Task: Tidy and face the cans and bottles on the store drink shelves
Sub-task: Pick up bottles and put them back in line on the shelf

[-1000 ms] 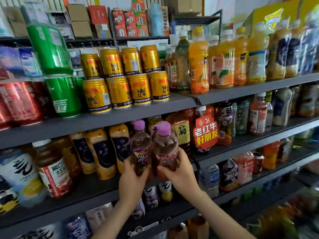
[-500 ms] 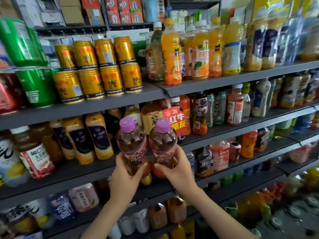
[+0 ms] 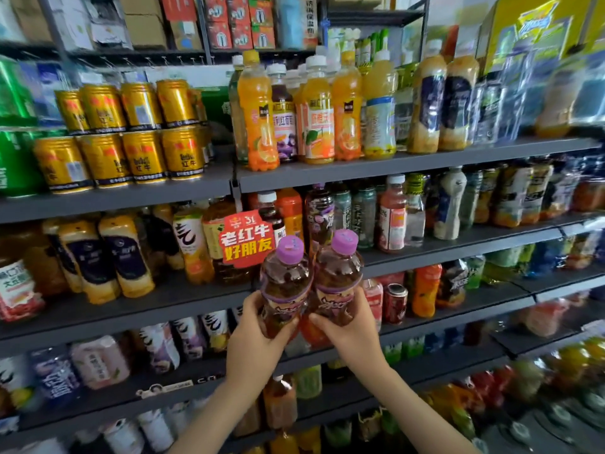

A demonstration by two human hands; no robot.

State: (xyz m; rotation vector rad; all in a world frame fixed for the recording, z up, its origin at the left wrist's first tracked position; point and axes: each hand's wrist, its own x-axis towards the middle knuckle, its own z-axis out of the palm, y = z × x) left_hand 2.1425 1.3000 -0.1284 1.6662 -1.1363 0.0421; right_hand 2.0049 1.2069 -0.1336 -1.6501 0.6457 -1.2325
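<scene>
Two brown drink bottles with purple caps are held side by side in front of the grey shelves. My left hand (image 3: pixel 258 339) grips the left purple-capped bottle (image 3: pixel 284 283) around its lower half. My right hand (image 3: pixel 347 332) grips the right purple-capped bottle (image 3: pixel 339 276) the same way. Both bottles stand upright and touch each other, off the shelf, in front of the joint between two shelf bays. Their bases are hidden by my fingers.
Gold cans (image 3: pixel 131 139) are stacked two high on the upper left shelf. Orange juice bottles (image 3: pixel 314 109) fill the upper right shelf (image 3: pixel 425 162). A red promo tag (image 3: pixel 247 239) hangs just above and left of the bottles. A red can (image 3: pixel 394 303) stands right of my hands.
Both hands have lifted the two bottles off the left bay's shelf and carried them to the right, in front of the shelf joint. The view has swung right.
</scene>
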